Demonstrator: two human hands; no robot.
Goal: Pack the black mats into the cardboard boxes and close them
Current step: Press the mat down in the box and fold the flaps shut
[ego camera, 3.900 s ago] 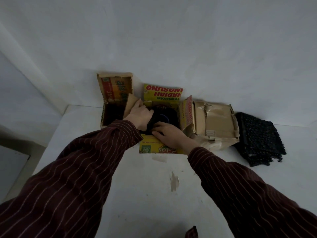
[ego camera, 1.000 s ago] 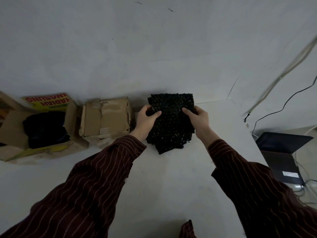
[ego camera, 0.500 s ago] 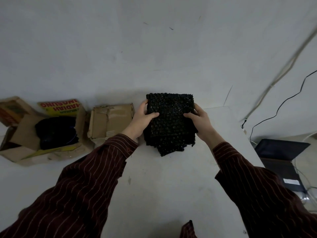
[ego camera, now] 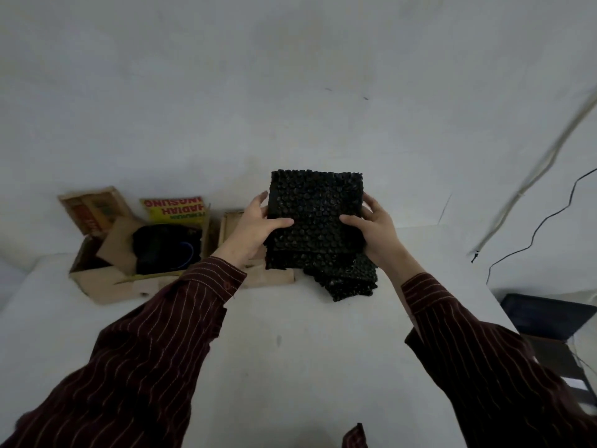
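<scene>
Raised since before, mat stack point(ego camera: 315, 208) gripped by L hand point(ego camera: 258, 229) & R hand point(ego camera: 376, 229), maybe several layers.

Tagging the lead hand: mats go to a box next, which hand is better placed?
Left, probably. Both hands grip the mat stack, but the left hand is beside the plain box and nearer the open box; the right hand holds the stack's far side.
</scene>
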